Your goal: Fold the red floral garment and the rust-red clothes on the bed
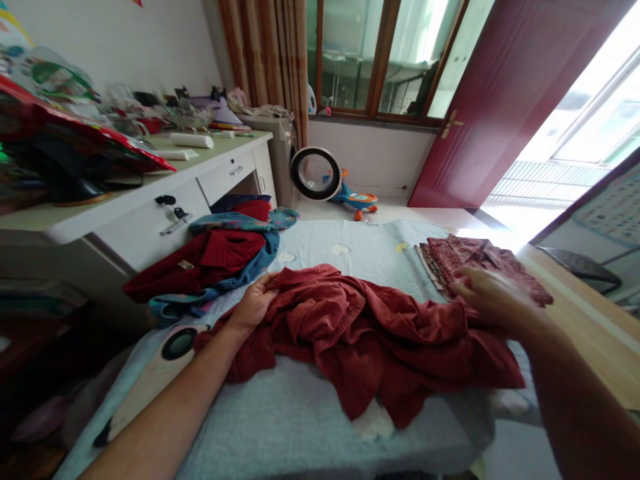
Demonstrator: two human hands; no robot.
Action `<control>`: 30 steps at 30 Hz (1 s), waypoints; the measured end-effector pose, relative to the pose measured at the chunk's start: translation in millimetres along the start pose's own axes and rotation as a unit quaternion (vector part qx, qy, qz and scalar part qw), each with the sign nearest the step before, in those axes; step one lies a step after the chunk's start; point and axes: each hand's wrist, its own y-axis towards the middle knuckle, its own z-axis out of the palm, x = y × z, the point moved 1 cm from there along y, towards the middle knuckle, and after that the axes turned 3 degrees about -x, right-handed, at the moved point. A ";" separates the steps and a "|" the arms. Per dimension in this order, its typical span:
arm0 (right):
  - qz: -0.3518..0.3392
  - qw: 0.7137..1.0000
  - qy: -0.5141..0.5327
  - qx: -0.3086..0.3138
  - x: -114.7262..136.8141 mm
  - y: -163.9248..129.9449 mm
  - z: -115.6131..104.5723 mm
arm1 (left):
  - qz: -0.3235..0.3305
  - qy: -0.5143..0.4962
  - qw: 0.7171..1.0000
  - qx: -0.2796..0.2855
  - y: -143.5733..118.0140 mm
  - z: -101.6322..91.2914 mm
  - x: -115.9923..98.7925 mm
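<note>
A crumpled rust-red garment [345, 320] lies loosely across the bed, with a gathered seam near its middle; its exact kind is unclear in the folds. My left hand [257, 303] has its fingers closed on the upper left edge of the cloth. At the opposite end, my right hand [483, 293], slightly blurred, pinches the cloth. Just beyond that hand sits a stack of folded patterned clothes [480, 260]. Left of the garment, a dark red piece of clothing [215, 257] rests in a heap with a blue patterned cloth [270, 243].
The bed carries a pale blue sheet [340, 237]. Along the left stands a white desk [200, 183] crowded with items. Beyond the bed are a round black-and-white ring-shaped object [297, 175] and a blue-orange ride-on toy [357, 198]. A red door [465, 100] stands open at right.
</note>
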 end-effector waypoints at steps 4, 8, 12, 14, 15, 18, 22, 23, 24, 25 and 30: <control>-0.139 0.987 0.010 0.084 98.1 35.7 26.9 | -0.025 -0.052 0.998 0.011 -4.2 2.9 -3.6; -0.120 0.974 0.026 0.190 146.7 59.3 68.0 | -0.034 -0.071 0.997 0.004 -5.9 1.3 -5.0; -0.135 0.959 0.062 0.241 147.8 65.8 97.0 | -0.043 -0.059 0.997 -0.011 -5.2 -4.5 -3.2; -0.145 0.949 0.097 0.261 139.6 66.3 100.8 | -0.050 -0.058 0.997 -0.014 -4.5 -7.1 -3.1; -0.147 0.944 0.122 0.270 135.0 66.7 100.1 | -0.055 -0.056 0.997 -0.011 -3.8 -8.0 -3.7; -0.130 0.933 0.219 0.255 121.6 71.2 90.3 | -0.071 -0.020 0.997 0.020 2.5 -8.2 -8.9; -0.086 0.939 0.292 0.159 108.3 86.8 72.6 | -0.085 0.057 0.992 0.075 29.1 -6.4 -21.6; -0.080 0.943 0.295 0.133 106.1 92.4 69.8 | -0.078 0.078 0.990 0.088 39.6 -6.1 -25.5; -0.078 0.946 0.295 0.108 104.4 98.7 68.2 | -0.064 0.106 0.988 0.096 51.3 -5.8 -29.6; -0.078 0.950 0.290 0.085 103.0 105.7 67.8 | -0.046 0.145 0.983 0.100 64.0 -5.5 -33.8; -0.077 0.980 0.180 0.045 97.3 150.7 80.2 | 0.047 0.457 0.886 0.064 132.6 0.0 -52.6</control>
